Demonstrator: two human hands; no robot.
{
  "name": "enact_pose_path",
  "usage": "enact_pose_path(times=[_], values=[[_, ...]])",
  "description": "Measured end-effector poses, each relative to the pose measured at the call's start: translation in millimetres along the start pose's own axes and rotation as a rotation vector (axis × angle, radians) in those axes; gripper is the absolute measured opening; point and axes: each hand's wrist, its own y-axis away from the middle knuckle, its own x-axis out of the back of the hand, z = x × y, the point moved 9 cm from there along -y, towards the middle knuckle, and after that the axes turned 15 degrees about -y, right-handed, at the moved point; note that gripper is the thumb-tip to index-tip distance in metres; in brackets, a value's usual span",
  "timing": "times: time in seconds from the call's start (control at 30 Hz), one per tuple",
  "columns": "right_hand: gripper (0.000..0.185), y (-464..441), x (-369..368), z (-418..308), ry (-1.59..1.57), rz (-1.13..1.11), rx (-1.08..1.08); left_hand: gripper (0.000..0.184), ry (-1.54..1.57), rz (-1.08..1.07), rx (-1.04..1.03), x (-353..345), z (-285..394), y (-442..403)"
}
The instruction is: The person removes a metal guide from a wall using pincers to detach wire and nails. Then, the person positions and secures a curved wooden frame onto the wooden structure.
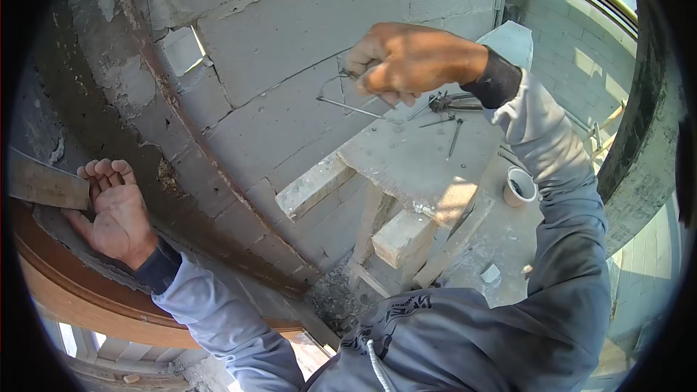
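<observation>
My right hand (pixel 396 65) is raised over the work surface, its fingers closed on a thin bent metal rod (pixel 347 107). The rod's straight bright length points down to the right, and a finer curved part runs up to my fingers. My left hand (pixel 120 214) is at the far left with its palm up and fingers loosely curved. The end of a wooden board (pixel 51 183) sits between its thumb and fingers, close against the hand; firm contact is unclear. Below my right hand, a dark metal tool (pixel 454 103) and several screws or bolts (pixel 455 138) lie on the dusty bench top (pixel 406 163).
Wooden bench legs and beams (pixel 316 185) jut toward me. A white cup (pixel 520 187) with dark bits stands right of the bench, near a white block chip (pixel 491 274). A block wall (pixel 305 36) rises ahead, and a curved wooden frame (pixel 109 294) runs along the lower left.
</observation>
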Motion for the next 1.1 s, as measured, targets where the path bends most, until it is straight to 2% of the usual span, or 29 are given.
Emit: enact_pose_path(times=[0.07, 0.1, 0.13, 0.2, 0.3, 0.33, 0.4, 0.43, 0.47, 0.5, 0.57, 0.63, 0.7, 0.83, 0.93, 1.03, 1.1], values=[[0.019, 26.1, 17.0, 57.3, -0.069, -0.088, -0.200, 0.051, 0.018, -0.028, -0.029, -12.5, -3.5, 0.2], [0.018, 33.1, 25.3, 80.2, -0.077, -0.063, -0.275, 0.051, 0.027, -0.102, -0.041, -20.3, -5.3, -1.5], [0.020, 34.5, 36.8, 101.3, -0.041, -0.043, -0.259, 0.052, 0.023, -0.045, -0.057, -21.3, -7.1, -2.6], [0.030, 27.0, 60.4, 100.2, 0.570, 0.151, 0.036, 0.051, 0.008, 0.065, -0.089, -20.1, -8.1, -5.3], [0.040, 11.7, 60.2, -15.1, 0.146, 0.306, 0.181, 0.051, 0.018, 0.089, -0.140, -16.8, -8.3, -5.4], [0.046, 9.7, 56.0, -66.4, 0.161, 0.399, 0.518, 0.052, -0.001, 0.105, -0.151, -15.3, -7.3, -4.4], [0.054, 8.8, 38.0, -165.1, 0.105, 0.441, 0.972, 0.053, -0.034, 0.144, -0.159, -9.2, -5.9, -0.3], [0.059, 12.5, 29.3, -211.5, 0.068, 0.450, 1.091, 0.052, -0.072, 0.140, -0.157, -5.2, -4.4, 2.4], [0.063, 14.4, 20.0, -252.2, -0.003, 0.509, 1.308, 0.052, -0.087, 0.154, -0.150, -4.9, -3.2, 6.4], [0.069, 16.2, 9.1, -287.6, -0.129, 0.497, 1.367, 0.051, -0.102, 0.166, -0.144, -7.3, -3.7, 10.1], [0.070, 19.1, -9.0, -340.6, -0.269, 0.677, 1.546, 0.052, -0.126, 0.175, -0.127, -9.9, -5.1, 14.2], [0.068, 5.6, -27.8, -375.0, -0.518, 0.611, 1.570, 0.053, -0.185, 0.184, -0.215, -1.3, -0.5, 12.8], [0.066, 1.8, -36.9, -389.3, -0.511, 0.651, 1.522, 0.060, -0.210, 0.169, -0.267, -16.9, 2.8, 14.5], [0.057, -10.0, -37.8, -397.8, -0.490, 0.641, 1.461, 0.068, -0.188, 0.044, -0.211, -18.9, -2.4, 8.6], [0.050, -25.0, -37.1, -391.0, -0.458, 0.626, 1.374, 0.069, -0.170, 0.009, -0.161, -3.0, -16.2, 3.1], [0.048, -38.1, -39.4, -372.7, -0.476, 0.685, 1.353, 0.064, -0.175, 0.107, -0.166, 14.6, -33.9, 0.7], [0.048, -51.5, -45.5, -360.0, -0.482, 0.631, 1.292, 0.059, -0.101, 0.135, -0.125, 35.7, -49.7, 0.2]])
